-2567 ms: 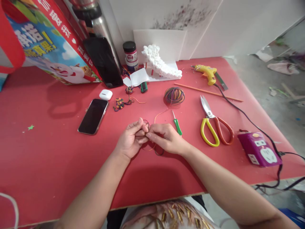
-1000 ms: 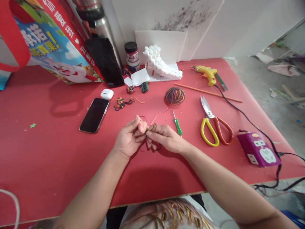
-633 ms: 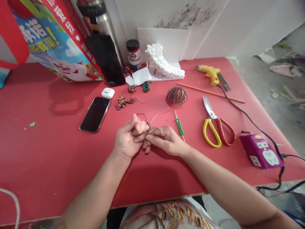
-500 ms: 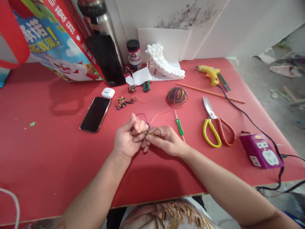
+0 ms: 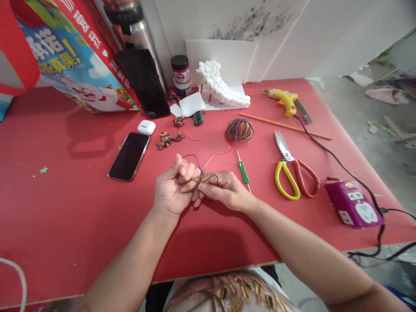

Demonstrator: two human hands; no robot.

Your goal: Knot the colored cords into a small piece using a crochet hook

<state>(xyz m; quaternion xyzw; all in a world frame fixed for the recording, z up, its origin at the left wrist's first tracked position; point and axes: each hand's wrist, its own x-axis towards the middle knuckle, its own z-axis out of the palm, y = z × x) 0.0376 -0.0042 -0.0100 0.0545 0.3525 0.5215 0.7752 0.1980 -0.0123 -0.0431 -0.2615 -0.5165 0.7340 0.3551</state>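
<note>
Both hands meet over the red table, working a thin multicoloured cord (image 5: 212, 178). My left hand (image 5: 175, 186) is turned palm up with curled fingers, the cord running around and between them. Thumb and forefinger of my right hand (image 5: 227, 190) pinch the cord, and a small dark loop stands up above the thumb. From the hands an orange stretch of cord leads back to a wound ball of cord (image 5: 239, 130). Right of my right hand lies a crochet hook (image 5: 243, 172) with a green handle. The exact knot between the fingertips is too small to make out.
Scissors (image 5: 287, 167), a yellow glue gun (image 5: 282, 100), a thin stick (image 5: 286, 125) and a purple power socket (image 5: 354, 203) lie to the right. A phone (image 5: 129, 157), a white earbud case (image 5: 146, 127) and a small knotted cord piece (image 5: 165, 139) lie left. A white model (image 5: 221, 84) stands behind.
The whole view has shifted slightly, with things appearing a little further left. Both hands keep nearly the same pose and hold on the cord.
</note>
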